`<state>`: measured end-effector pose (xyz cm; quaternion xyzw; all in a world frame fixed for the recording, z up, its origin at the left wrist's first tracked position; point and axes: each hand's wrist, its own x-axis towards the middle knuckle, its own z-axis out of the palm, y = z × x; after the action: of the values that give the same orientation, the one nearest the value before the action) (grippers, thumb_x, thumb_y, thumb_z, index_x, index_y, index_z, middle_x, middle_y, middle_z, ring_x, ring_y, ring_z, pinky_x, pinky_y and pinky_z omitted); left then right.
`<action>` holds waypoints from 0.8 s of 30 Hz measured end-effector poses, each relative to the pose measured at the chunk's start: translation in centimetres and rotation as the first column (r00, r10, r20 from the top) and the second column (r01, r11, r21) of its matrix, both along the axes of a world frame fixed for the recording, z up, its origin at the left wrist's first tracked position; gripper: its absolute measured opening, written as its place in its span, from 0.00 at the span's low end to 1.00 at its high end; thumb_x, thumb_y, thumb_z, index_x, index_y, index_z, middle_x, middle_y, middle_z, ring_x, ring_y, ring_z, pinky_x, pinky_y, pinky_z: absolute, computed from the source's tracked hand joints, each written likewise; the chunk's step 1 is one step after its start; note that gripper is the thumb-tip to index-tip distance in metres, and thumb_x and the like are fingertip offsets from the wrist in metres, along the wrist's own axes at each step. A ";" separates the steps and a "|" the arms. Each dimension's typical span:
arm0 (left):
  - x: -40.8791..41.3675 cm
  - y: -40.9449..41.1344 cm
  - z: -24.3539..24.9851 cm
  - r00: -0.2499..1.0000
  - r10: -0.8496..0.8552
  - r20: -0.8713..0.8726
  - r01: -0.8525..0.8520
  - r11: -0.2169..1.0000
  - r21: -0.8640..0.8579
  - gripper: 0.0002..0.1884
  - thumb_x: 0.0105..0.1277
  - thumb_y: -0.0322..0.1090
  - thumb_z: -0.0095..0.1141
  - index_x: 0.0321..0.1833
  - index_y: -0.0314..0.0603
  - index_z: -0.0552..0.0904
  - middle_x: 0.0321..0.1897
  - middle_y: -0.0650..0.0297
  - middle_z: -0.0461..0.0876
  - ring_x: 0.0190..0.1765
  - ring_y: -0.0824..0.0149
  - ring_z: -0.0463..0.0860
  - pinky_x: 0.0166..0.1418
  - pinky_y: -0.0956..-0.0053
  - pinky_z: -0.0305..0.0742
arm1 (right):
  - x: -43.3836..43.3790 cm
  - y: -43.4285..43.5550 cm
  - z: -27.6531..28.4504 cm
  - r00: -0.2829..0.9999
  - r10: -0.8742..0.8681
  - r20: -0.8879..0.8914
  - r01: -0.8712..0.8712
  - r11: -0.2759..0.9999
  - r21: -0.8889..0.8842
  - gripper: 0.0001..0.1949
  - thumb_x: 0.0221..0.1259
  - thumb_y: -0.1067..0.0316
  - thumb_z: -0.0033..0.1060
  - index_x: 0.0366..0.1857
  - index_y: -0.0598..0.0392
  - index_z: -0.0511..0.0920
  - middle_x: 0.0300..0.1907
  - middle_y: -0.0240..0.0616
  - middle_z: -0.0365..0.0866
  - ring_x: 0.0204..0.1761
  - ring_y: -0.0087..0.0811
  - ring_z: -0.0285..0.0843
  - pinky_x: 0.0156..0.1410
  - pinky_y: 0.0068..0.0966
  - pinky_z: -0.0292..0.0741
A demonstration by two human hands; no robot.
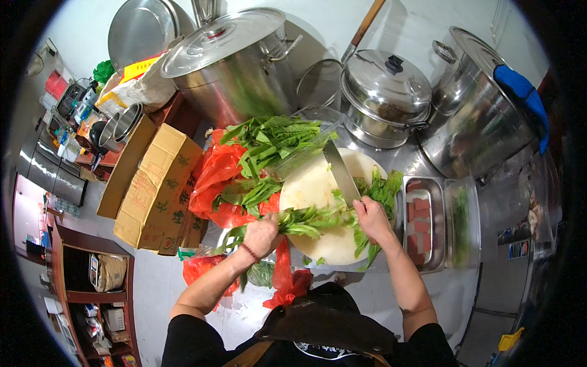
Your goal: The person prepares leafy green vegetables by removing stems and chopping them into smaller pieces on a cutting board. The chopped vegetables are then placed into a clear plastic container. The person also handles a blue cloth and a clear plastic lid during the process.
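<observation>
My left hand (263, 236) grips a bunch of leafy greens (312, 220) that lies across the round white chopping board (307, 183). In my right hand (372, 220) is the handle of a cleaver (341, 172), its wide blade pointing up and away over the board. Cut leafy pieces (385, 188) lie along the board's right side, beside and under my right hand. More whole greens (275, 137) are heaped beyond the board at the left, partly on a red plastic bag (213, 179) and beside clear plastic.
Right of the board stand a steel pan (444, 229) with dark red blocks and a clear container (463, 225) with greens. Large steel pots (234, 78) and a lidded steamer (385, 91) line the wall. A cardboard box (156, 188) is at the left.
</observation>
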<state>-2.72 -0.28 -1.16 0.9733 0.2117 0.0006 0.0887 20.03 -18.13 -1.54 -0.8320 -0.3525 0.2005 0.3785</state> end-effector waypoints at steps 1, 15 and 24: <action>1.2 -0.2 -0.8 0.997 0.017 -0.072 -0.021 0.998 -0.067 0.26 0.50 0.38 0.59 0.50 0.33 0.68 0.41 0.49 0.76 0.31 0.54 0.81 0.31 0.62 0.76 | 0.0 -0.7 0.1 1.000 -0.017 0.011 0.017 1.000 -0.001 0.14 0.61 0.59 0.46 0.28 0.62 0.72 0.23 0.56 0.74 0.29 0.56 0.74 0.34 0.42 0.69; 5.4 1.5 -5.9 0.991 -0.036 -0.129 0.013 0.985 -0.175 0.48 0.42 0.53 0.67 0.66 0.44 0.58 0.64 0.42 0.53 0.62 0.43 0.62 0.60 0.50 0.62 | -4.4 -7.9 -0.9 0.999 -0.050 0.001 0.050 0.988 -0.145 0.14 0.61 0.60 0.47 0.26 0.61 0.70 0.21 0.54 0.74 0.27 0.56 0.73 0.31 0.44 0.68; 10.8 -0.5 -4.4 0.922 0.333 -0.199 -0.369 0.912 -0.179 0.42 0.50 0.72 0.42 0.46 0.34 0.78 0.59 0.47 0.64 0.63 0.47 0.60 0.62 0.37 0.47 | -5.2 -7.9 -0.8 0.996 -0.046 0.072 0.055 0.991 -0.121 0.14 0.61 0.60 0.48 0.25 0.61 0.70 0.19 0.55 0.73 0.26 0.57 0.73 0.30 0.46 0.67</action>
<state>8.10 -0.78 -5.58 0.9008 0.3889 -0.0861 0.1729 14.81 -25.98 -2.32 -0.8688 -0.3312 0.1835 0.3192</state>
